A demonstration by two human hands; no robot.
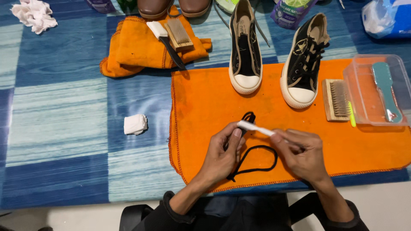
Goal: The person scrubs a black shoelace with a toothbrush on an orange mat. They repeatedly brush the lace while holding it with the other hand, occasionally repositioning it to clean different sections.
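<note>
Top edge, right of centre: a purple pouch with a green label, cut off by the frame. Top right corner: a blue and white plastic bag, crinkled. Top left of centre: the bottom of a purple container, barely in view.

Counts: two black canvas sneakers, the left one unlaced, the right one laced, both with white rubber toe caps, toes on the flat orange cloth. Two brown leather shoe toes at top centre. Two orange cloths: the flat one with stitched edges, and a crumpled one at upper left of centre. Two wooden bristle brushes: one on the crumpled cloth next to a white-headed, black-handled brush, one just beside the clear plastic tub at right. A teal brush lies inside the tub. A thin yellow-green item sits between the wooden brush and the tub; I can't tell what it is. Two white wads: a crumpled rag at top left, a folded pad on the blue patterned mat.

Your left hand pinches the black shoelace, lower centre, over the flat cloth; its loop lies on the cloth. Your right hand grips a slim white brush, whose head meets the lace at your left fingertips.
</note>
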